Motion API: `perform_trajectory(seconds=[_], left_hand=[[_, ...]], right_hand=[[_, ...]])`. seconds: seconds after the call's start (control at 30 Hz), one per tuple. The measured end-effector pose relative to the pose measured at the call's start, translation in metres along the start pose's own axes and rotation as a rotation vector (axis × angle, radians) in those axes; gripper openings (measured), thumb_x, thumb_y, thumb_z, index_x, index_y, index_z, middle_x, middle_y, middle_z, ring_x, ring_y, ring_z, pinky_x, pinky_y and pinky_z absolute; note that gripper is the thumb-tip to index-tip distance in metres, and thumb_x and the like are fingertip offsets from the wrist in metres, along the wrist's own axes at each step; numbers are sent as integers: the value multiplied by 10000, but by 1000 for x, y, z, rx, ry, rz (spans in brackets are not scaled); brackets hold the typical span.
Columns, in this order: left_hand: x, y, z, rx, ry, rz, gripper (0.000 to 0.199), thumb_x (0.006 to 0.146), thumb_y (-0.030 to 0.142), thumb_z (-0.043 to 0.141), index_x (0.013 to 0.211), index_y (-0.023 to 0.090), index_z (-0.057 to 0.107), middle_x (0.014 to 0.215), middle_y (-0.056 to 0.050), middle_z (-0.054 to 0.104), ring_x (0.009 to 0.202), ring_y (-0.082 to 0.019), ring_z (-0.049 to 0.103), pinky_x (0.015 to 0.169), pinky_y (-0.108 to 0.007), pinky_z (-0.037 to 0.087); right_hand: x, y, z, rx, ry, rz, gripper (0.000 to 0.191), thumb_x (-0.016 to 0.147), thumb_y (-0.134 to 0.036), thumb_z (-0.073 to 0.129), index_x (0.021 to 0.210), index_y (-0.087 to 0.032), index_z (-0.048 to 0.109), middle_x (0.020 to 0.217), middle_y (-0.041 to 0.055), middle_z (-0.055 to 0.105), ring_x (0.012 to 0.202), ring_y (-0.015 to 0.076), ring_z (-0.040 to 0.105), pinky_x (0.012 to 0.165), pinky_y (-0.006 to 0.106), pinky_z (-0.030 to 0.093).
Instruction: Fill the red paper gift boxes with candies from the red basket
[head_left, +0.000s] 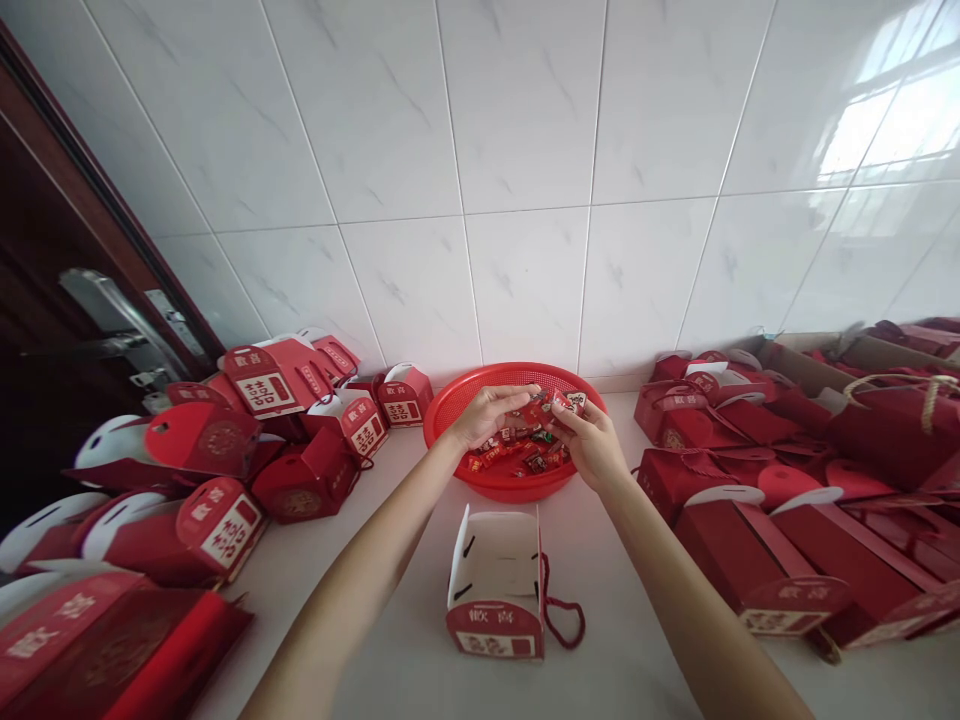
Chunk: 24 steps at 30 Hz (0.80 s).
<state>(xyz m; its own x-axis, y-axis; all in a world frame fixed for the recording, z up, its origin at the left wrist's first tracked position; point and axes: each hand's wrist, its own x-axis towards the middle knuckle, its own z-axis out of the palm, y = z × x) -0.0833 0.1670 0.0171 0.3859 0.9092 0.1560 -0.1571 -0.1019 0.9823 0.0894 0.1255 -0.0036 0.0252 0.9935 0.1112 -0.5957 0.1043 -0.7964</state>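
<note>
Above a red plastic basket [450, 395], both of my hands are close together. My right hand [592, 440] is closed on red-wrapped candies [551, 405], thumb on top. Beside it, my left hand [491, 415] curls with its fingers reaching toward the same candies; what lies under its palm is hidden. Loose wrapped candies [536, 458] in red and dark wrappers lie in the bottom of the basket. Nearer to me stands an open red gift box [495, 620] with a white inside, and a dark red cord handle [574, 620] hangs out on its right.
Several red gift boxes [307, 480] are stacked on the left, beside a dark door with a metal handle [120, 310]. More red boxes [750, 550] crowd the right, with a cardboard carton [795, 355] behind them. A white tiled wall [525, 280] rises behind the basket.
</note>
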Motion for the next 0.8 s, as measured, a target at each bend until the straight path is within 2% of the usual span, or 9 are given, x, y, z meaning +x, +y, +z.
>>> perform_trajectory(seconds=[0.17,0.27,0.33,0.43,0.57,0.7,0.8], left_hand=[[-18,2,8,-12,72,24,522,639,269,906,1141,226,769,1179,-66,747,1044,-241,687,869,-370,583],[-37,9,9,-37,105,13,684,647,229,897,1295,247,680,1121,-60,748,1000,-232,694,866,-366,580],[-52,17,9,-31,118,13,738,607,183,905,1302,250,669,1075,-46,749,961,-218,693,855,-342,571],[-72,27,7,39,130,22,590,558,154,909,1122,210,746,991,-25,747,913,-186,673,842,-287,536],[-95,35,7,123,108,0,297,591,185,874,867,177,765,812,1,721,814,-169,644,812,-285,505],[-112,45,4,194,30,-38,248,614,214,863,840,177,770,836,-15,737,840,-190,648,811,-292,488],[-120,57,-1,277,28,-37,246,638,226,843,869,177,776,847,-10,733,796,-170,629,767,-270,470]], right_hand=[[-7,-9,4,-37,-53,29,387,509,-377,947,773,-192,733,809,0,717,756,152,665,639,257,595],[-15,-16,9,-114,-175,44,347,577,-380,924,805,-192,743,828,10,727,768,166,682,653,267,595],[-21,-21,13,-172,-263,59,333,625,-382,906,852,-193,751,861,22,741,780,173,685,677,280,593],[-29,-27,20,-269,-350,56,319,672,-390,883,881,-189,751,861,24,742,753,166,662,675,281,566],[-42,-33,29,-412,-422,26,292,674,-391,879,816,-176,742,723,-7,689,630,127,568,595,248,465],[-53,-41,33,-463,-511,29,269,681,-374,875,800,-177,736,735,0,690,656,140,565,621,261,444],[-60,-48,34,-502,-526,-3,204,737,-343,834,784,-183,717,746,0,681,678,144,567,626,259,434]])
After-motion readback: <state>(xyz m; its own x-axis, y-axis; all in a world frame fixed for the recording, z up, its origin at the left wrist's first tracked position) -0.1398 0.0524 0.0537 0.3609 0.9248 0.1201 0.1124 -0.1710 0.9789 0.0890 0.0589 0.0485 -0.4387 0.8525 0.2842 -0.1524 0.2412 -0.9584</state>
